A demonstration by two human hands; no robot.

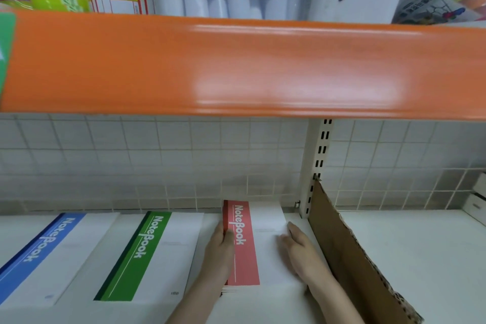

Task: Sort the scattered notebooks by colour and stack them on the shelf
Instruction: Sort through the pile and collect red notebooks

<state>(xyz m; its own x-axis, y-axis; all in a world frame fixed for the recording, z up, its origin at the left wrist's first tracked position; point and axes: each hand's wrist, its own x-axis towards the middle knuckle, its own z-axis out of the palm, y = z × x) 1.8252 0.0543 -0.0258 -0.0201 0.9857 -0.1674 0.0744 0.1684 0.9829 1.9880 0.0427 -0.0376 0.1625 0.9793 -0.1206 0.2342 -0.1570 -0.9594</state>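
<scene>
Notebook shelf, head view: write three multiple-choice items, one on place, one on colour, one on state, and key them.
1. The cardboard divider stands where?
A. left of the blue notebook
B. right of the red notebook stack
C. between green and blue

2. The middle notebook's band is?
A. green
B. yellow
C. black

3. Both hands are?
A. off the shelf
B. on the green notebook
C. on the red stack's sides

Key: B, it stands right of the red notebook stack. A, the green notebook lies between the blue notebook and the red. C, left hand and right hand flank the stack.
</scene>
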